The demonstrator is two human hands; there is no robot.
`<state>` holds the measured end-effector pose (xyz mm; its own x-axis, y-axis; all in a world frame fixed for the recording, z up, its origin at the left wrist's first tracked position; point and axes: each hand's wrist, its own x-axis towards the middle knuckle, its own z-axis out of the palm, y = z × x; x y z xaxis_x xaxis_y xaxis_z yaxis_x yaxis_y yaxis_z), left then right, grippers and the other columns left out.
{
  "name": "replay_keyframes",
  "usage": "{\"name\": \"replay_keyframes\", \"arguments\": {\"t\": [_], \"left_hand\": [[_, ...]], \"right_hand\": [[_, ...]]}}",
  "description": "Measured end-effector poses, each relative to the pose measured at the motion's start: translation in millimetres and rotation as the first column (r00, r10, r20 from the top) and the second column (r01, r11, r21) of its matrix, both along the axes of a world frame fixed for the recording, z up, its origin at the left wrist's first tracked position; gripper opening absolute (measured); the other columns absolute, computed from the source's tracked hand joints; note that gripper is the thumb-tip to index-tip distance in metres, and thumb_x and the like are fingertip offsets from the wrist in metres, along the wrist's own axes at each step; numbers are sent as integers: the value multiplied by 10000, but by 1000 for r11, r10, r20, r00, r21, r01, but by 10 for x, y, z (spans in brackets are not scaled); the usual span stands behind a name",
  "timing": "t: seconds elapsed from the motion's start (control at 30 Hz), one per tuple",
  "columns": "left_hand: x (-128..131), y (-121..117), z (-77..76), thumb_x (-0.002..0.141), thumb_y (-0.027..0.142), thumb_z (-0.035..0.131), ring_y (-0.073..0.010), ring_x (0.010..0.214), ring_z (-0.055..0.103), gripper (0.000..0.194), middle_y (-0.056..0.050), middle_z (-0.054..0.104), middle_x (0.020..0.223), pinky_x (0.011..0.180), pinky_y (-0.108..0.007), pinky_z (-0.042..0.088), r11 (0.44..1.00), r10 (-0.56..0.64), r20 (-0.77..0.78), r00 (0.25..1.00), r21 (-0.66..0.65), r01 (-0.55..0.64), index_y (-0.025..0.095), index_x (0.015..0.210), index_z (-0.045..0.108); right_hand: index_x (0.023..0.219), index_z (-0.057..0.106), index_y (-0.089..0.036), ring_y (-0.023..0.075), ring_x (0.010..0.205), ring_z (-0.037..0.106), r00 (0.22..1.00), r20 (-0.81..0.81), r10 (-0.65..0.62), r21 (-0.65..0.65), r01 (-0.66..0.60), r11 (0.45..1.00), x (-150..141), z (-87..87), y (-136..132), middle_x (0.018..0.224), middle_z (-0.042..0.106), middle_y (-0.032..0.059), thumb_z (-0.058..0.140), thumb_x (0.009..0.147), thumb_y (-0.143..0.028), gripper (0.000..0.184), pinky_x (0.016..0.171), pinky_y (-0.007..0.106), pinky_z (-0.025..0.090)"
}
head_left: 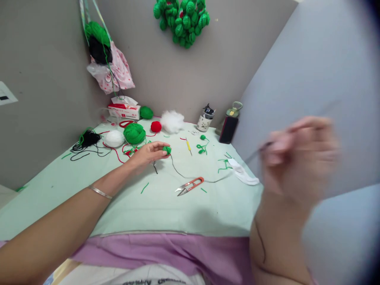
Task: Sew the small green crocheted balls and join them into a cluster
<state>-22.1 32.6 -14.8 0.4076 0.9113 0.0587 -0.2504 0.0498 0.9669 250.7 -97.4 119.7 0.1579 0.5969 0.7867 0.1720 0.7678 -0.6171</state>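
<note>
My left hand (150,153) is closed on a small green crocheted piece (167,150), held just above the table. From that piece a strand of black yarn (183,176) sags over the table and runs up to my right hand (299,158). Raised at the right and smeared by motion, the right hand has its fingers pinched together on the yarn. A faint thin streak shows beyond its fingertips; whether it is a needle I cannot tell. Orange-handled thread snips (190,186) lie below the strand.
Green yarn (134,133), white yarn (114,139), red yarn (156,126) and black yarn (90,138) lie at the left. White stuffing (172,121), a jar (205,120), a phone (228,129) against a bottle stand behind. A yellow crochet hook (189,147) and white cloth (242,172) lie nearer.
</note>
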Motion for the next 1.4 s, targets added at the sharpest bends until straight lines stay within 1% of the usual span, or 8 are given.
{"name": "replay_keyframes", "arguments": {"t": [0.07, 0.17, 0.27, 0.37, 0.53, 1.03, 1.23, 1.4], "left_hand": [[28, -65, 48, 738, 331, 812, -212, 1043, 670, 398, -91, 718, 1129, 1067, -432, 457, 999, -50, 17, 999, -5, 50, 166, 1088, 717], [56, -126, 90, 766, 340, 789, -227, 1081, 652, 376, -84, 724, 1102, 1091, -464, 434, 995, -101, 26, 995, 14, 101, 167, 1093, 722], [69, -144, 89, 762, 336, 793, -233, 1102, 641, 368, -69, 716, 1114, 1090, -467, 434, 991, -124, 10, 992, 42, 124, 188, 1092, 724], [74, -142, 77, 755, 336, 801, -233, 1108, 639, 372, -63, 709, 1128, 1094, -465, 431, 992, -120, 0, 993, 43, 119, 202, 1092, 721], [82, -143, 76, 756, 340, 799, -230, 1082, 648, 366, -72, 713, 1118, 1094, -477, 429, 994, -102, 7, 995, 38, 102, 190, 1080, 715], [81, -131, 61, 724, 369, 814, -226, 1043, 661, 369, -60, 715, 1121, 988, -397, 487, 995, -60, -67, 996, 74, 64, 223, 1053, 730], [89, -140, 74, 703, 389, 817, -243, 1012, 657, 374, -63, 724, 1080, 939, -384, 477, 987, 21, -168, 986, 163, 6, 222, 1026, 731], [82, -133, 51, 699, 389, 818, -238, 1005, 647, 372, -60, 726, 1057, 929, -378, 471, 984, 46, -183, 982, 178, -13, 219, 1015, 722]], "right_hand": [[798, 682, -241, 82, 479, 439, 989, 27, 144, -126, -140, 982, -295, -138, 205, 671, 591, -21, 709, 857, -287, 80, 409, 242, 306], [780, 701, -212, 106, 625, 503, 958, 247, 147, -288, -73, 955, -546, -453, 408, 770, 606, 2, 699, 850, -223, 71, 538, 254, 397], [851, 716, -205, 115, 657, 496, 875, 479, 69, -265, 69, 962, -625, -745, 483, 750, 569, 7, 640, 895, -196, 88, 607, 262, 399], [928, 718, -201, 120, 639, 487, 769, 636, -57, -158, 202, 967, -628, -892, 497, 740, 550, 13, 570, 936, -179, 149, 616, 266, 380], [909, 709, -190, 120, 625, 492, 691, 719, -73, -122, 229, 966, -619, -920, 504, 719, 537, 8, 544, 942, -164, 170, 602, 257, 364], [893, 695, -186, 123, 638, 498, 676, 737, 15, -215, 212, 953, -624, -919, 492, 757, 561, 18, 516, 926, -140, 188, 614, 259, 362], [847, 693, -186, 122, 631, 506, 698, 714, 49, -281, 223, 933, -636, -908, 491, 743, 575, 14, 526, 887, -120, 184, 622, 261, 364], [829, 685, -189, 121, 623, 494, 780, 619, 89, -378, 196, 905, -664, -945, 510, 719, 594, 5, 535, 868, -147, 161, 621, 261, 365]]}}
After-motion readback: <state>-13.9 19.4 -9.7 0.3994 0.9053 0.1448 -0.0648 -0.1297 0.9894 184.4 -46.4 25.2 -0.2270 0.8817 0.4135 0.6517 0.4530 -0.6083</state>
